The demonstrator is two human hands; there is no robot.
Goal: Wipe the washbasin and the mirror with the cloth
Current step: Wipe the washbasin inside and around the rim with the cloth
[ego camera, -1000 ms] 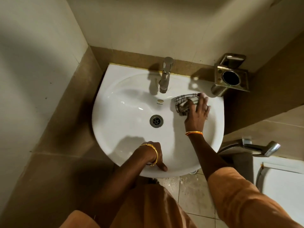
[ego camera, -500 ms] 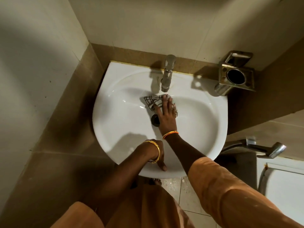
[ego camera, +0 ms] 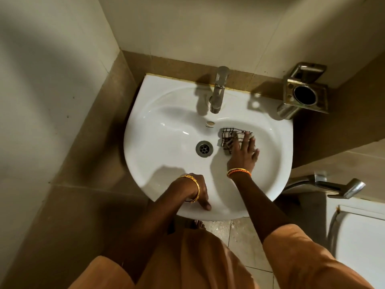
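Note:
The white washbasin (ego camera: 162, 113) is fixed in the corner, seen from above. A checked brown-and-white cloth (ego camera: 227, 136) lies in the bowl to the right of the drain (ego camera: 204, 148). My right hand (ego camera: 243, 155) presses flat on the cloth, fingers straight and spread. My left hand (ego camera: 195, 190) holds the basin's front rim, thumb on top and fingers hidden under the edge. No mirror is in view.
A steel tap (ego camera: 218, 90) stands at the back of the basin. A metal tumbler holder (ego camera: 304, 94) hangs on the wall at the right. Lower right are a hand sprayer (ego camera: 333, 186) and a white toilet tank (ego camera: 358, 236). Walls close in on the left.
My right hand swept the cloth from the bowl's right side to under the tap, then back right of the drain. My left hand stayed on the front rim.

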